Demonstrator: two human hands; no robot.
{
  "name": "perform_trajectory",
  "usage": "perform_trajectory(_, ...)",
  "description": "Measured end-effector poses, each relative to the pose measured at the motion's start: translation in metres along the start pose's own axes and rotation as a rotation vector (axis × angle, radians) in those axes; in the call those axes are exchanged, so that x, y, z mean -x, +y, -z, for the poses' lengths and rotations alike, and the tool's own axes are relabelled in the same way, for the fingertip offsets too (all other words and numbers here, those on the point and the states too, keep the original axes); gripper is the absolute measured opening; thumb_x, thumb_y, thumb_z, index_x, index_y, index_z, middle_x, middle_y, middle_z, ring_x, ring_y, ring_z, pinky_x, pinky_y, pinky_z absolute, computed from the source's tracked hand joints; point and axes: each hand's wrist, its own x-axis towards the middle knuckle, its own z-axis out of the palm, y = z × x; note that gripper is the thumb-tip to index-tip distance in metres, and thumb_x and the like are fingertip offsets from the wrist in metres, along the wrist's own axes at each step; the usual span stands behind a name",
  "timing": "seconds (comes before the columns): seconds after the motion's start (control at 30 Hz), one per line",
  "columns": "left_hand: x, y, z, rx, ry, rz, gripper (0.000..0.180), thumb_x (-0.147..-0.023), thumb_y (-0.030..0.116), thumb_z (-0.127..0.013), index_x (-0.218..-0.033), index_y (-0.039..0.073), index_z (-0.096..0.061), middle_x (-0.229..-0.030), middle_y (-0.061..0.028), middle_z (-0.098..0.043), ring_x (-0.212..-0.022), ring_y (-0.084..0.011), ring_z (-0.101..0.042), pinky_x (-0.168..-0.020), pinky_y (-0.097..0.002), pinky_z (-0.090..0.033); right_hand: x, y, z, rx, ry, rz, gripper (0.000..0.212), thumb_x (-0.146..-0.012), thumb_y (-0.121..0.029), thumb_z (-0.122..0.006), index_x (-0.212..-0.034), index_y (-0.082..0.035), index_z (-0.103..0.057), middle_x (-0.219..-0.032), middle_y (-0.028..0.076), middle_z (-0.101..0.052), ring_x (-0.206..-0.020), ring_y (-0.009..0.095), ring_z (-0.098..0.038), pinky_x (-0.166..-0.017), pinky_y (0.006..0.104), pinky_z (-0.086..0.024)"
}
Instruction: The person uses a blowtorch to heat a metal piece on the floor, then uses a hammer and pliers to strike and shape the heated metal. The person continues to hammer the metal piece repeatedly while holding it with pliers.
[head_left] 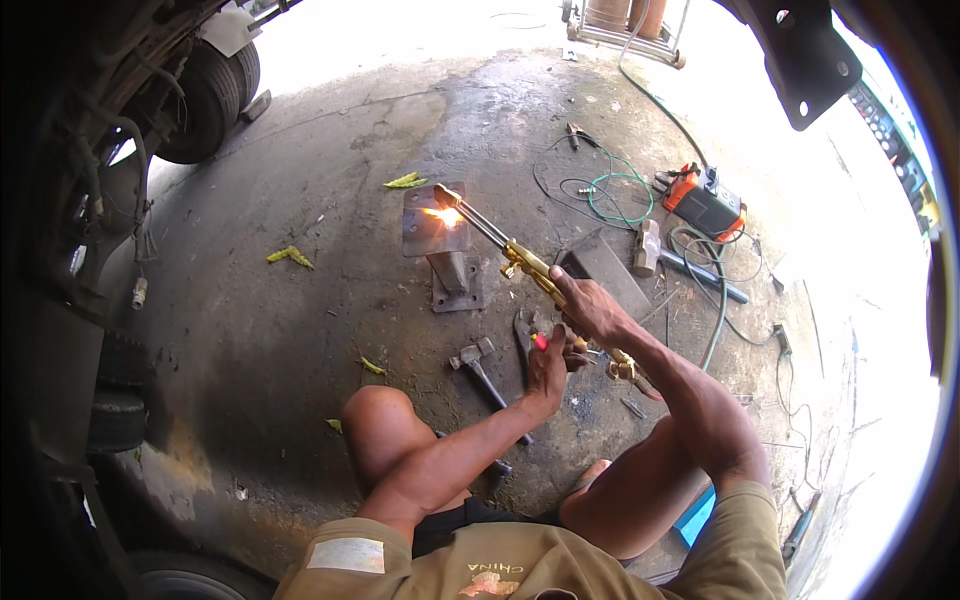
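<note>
My right hand (592,308) is closed around the handle of a brass cutting torch (482,226), which slants up and to the left. Its tip is over a flat steel plate (420,240) with holes, and a bright orange flame (445,216) glows on the plate's surface. That plate tops a steel bracket (452,272) standing on the ground on a drilled base. Lower down, between my knees, my left hand (548,370) is closed on a small red and yellow object (540,341), mostly covered by the fingers, near the torch's rear end.
A hammer (482,372) lies before my left knee. To the right are an angled steel piece (605,268), a sledgehammer (648,250), an orange-black welding machine (705,203) and looped cables (612,195). Vehicle wheels (200,105) stand left; a cylinder cart (630,45) is far off.
</note>
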Motion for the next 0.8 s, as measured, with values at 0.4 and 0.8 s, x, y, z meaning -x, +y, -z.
perform_trajectory(0.4, 0.015, -0.023, 0.01, -0.136, -0.192, 0.276, 0.039, -0.103, 0.041, -0.052, -0.11, 0.004, -0.061, -0.094, -0.0069, -0.07, -0.077, -0.0144, -0.068, -0.074, -0.0294, -0.055, -0.003, -0.006, -0.001, -0.046, 0.011, 0.013, 0.088, -0.088, -0.086, -0.029, -0.074, -0.004, -0.056, -0.061, 0.003, -0.05, -0.055, 0.014, -0.049, -0.05, 0.0349, -0.039)
perform_trajectory(0.8, 0.023, -0.013, -0.004, -0.102, -0.408, 0.209, 0.043, -0.103, 0.041, -0.054, -0.125, 0.005, -0.058, -0.103, -0.0094, -0.07, -0.082, -0.0161, -0.069, -0.074, -0.0293, -0.054, -0.008, 0.001, -0.002, -0.04, 0.033, 0.006, 0.089, -0.087, -0.087, -0.03, -0.073, -0.003, -0.057, -0.061, 0.003, -0.05, -0.054, 0.015, -0.051, -0.05, 0.0356, -0.041)
